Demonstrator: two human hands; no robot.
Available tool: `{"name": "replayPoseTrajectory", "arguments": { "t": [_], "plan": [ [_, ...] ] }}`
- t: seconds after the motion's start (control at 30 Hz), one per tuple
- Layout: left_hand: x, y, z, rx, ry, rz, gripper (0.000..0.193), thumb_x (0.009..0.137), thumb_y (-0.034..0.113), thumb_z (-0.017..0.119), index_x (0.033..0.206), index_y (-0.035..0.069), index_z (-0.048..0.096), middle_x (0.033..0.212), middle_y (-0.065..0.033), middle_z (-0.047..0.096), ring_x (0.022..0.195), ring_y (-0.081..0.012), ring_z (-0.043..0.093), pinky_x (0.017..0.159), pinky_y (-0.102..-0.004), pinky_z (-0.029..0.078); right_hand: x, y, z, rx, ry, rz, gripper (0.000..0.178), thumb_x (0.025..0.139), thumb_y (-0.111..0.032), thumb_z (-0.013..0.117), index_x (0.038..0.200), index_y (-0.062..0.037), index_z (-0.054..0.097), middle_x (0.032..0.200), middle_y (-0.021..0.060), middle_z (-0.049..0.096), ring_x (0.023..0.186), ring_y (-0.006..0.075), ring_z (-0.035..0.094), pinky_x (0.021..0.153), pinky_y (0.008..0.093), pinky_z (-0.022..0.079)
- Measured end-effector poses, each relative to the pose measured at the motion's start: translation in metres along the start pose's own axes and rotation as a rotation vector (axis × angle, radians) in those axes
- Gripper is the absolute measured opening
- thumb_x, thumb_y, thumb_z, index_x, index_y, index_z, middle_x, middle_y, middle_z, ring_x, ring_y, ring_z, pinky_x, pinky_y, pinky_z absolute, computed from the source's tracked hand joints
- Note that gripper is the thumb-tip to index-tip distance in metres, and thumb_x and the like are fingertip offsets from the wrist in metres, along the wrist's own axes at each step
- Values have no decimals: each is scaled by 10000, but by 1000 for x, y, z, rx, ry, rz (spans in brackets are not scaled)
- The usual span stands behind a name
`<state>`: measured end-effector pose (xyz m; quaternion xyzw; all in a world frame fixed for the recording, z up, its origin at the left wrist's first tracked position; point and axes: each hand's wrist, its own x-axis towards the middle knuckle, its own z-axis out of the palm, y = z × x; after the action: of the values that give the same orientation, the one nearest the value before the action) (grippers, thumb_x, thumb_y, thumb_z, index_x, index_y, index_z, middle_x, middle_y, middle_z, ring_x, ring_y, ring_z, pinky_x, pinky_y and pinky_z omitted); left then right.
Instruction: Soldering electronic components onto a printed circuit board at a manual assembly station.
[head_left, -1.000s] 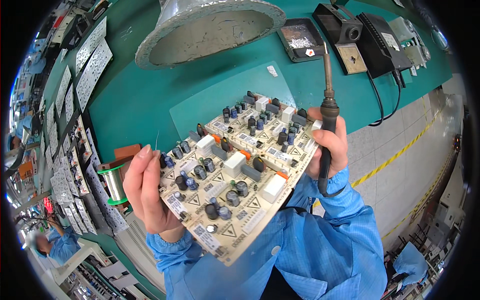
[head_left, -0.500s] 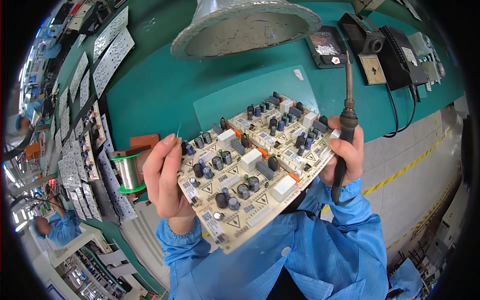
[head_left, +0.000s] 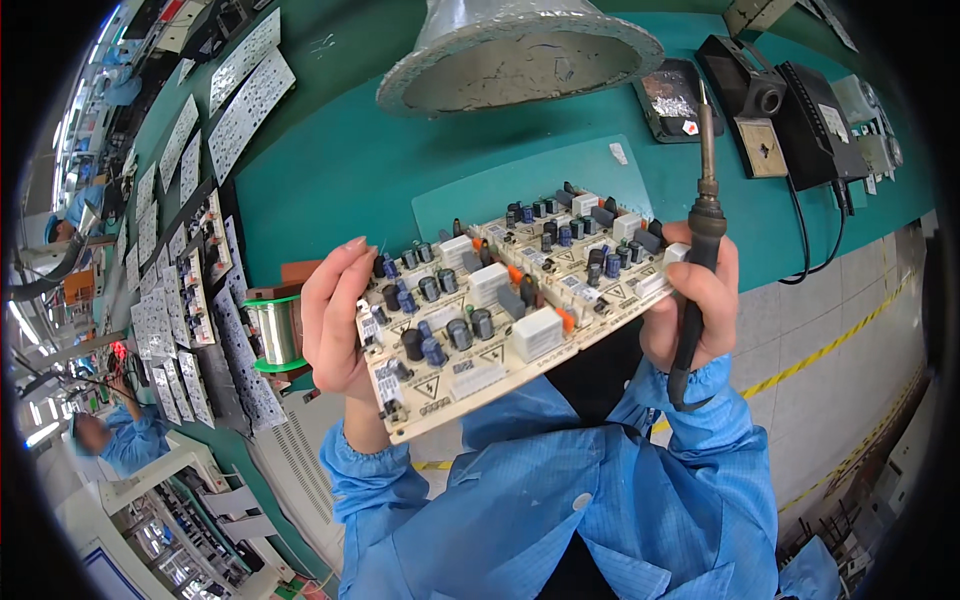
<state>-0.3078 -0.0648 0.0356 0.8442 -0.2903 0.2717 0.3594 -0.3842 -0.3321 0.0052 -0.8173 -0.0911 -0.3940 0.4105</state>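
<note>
A cream circuit board panel [head_left: 480,395], crowded with capacitors, white blocks and printed labels, is held up in front of my blue sleeves, tilted with its component side showing. Fingers of my left hand [head_left: 335,325] close on its left edge; a thin wire, probably solder, shows faintly by the fingertips. At the right end, my right hand [head_left: 710,285] grips the board's corner and also a soldering iron [head_left: 707,215], whose tip points up and away from the board. The parts of both hands behind the board are hidden.
A metal fume hood [head_left: 520,75] hangs over the green mat [head_left: 450,205]. Right of it are a scrap tray [head_left: 672,100], an iron holder [head_left: 740,75] and a black station [head_left: 815,125]. A solder spool [head_left: 277,333] stands left, beside many boards [head_left: 245,110]. Co-workers sit far left.
The board's near left end has risen and the panel is tilted more edge-on. My left hand has turned slightly upward and right; the right hand keeps hold of the soldering iron.
</note>
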Motion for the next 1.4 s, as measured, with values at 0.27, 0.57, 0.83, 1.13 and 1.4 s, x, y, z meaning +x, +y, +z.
{"name": "replayPoseTrajectory", "arguments": {
  "t": [0.27, 0.57, 0.83, 1.13, 1.4],
  "plan": [
    [24, 15, 1, -5, 71, 61, 439, 640, 73, 816, 1014, -93, 657, 1053, -223, 649, 900, -289, 663, 784, -339, 555, 1, 8, -4, 46, 54, 60, 285, 880, -183, 694, 1096, -75, 542, 1061, 243, 591, 898, 308, 620, 769, 390, 519],
    [33, 32, 2, -10, 75, 177, 406, 615, 13, 816, 969, -102, 654, 1043, -220, 633, 889, -299, 650, 756, -342, 557, -15, 21, -6, 159, 147, 130, 245, 928, -192, 631, 1105, -54, 532, 1139, 270, 571, 974, 274, 608, 854, 388, 499],
    [41, 48, 7, -63, 69, 248, 433, 569, 60, 835, 943, -77, 665, 1020, -200, 636, 819, -286, 631, 672, -329, 536, -33, 35, -11, 225, 198, 202, 240, 968, -196, 561, 1139, -34, 516, 1215, 296, 549, 1012, 254, 599, 892, 380, 483],
    [45, 54, 10, -68, 92, 290, 425, 538, 118, 839, 886, -57, 670, 964, -191, 652, 708, -264, 622, 565, -310, 491, -38, 39, -14, 313, 168, 225, 306, 909, -152, 631, 1159, -52, 487, 1225, 288, 539, 1065, 290, 589, 894, 398, 491],
    [43, 49, 8, -80, 87, 262, 435, 527, 94, 811, 915, -50, 676, 1016, -193, 644, 707, -262, 616, 551, -307, 477, -30, 36, -9, 239, 196, 208, 465, 786, -73, 773, 1140, -75, 471, 1183, 256, 562, 1056, 288, 583, 901, 391, 482]
  ]
}}
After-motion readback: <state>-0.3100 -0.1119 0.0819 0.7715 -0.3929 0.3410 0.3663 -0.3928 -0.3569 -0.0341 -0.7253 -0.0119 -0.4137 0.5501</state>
